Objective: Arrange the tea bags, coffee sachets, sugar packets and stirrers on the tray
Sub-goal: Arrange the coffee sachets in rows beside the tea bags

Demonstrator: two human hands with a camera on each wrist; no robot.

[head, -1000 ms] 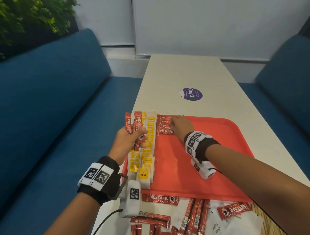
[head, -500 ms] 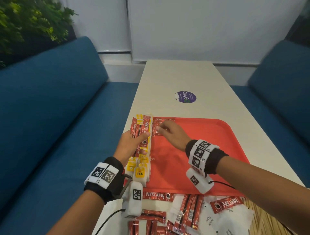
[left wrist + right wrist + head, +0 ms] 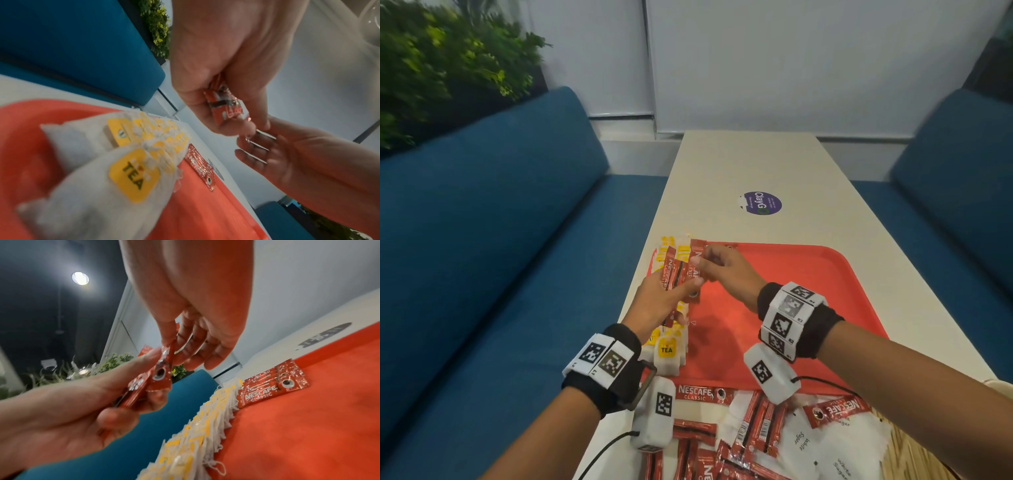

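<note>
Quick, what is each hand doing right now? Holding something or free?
Left hand: closed, holding a bunch of red foil Nescafe coffee sachets.
Right hand: fingers pinching the top of one red sachet from that bunch.

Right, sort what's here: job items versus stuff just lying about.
Job: tray; tea bags; coffee sachets in left hand, one pinched by right hand; loose sachets; sugar packets.

Lying about: round sticker; plant; blue sofas.

Long pale table (image 3: 750, 164), red tray (image 3: 825, 284) on it, purple round sticker (image 3: 762, 202) beyond, loose coffee sachets (image 3: 703, 394) and white sugar packets (image 3: 822, 448) at the near end.
</note>
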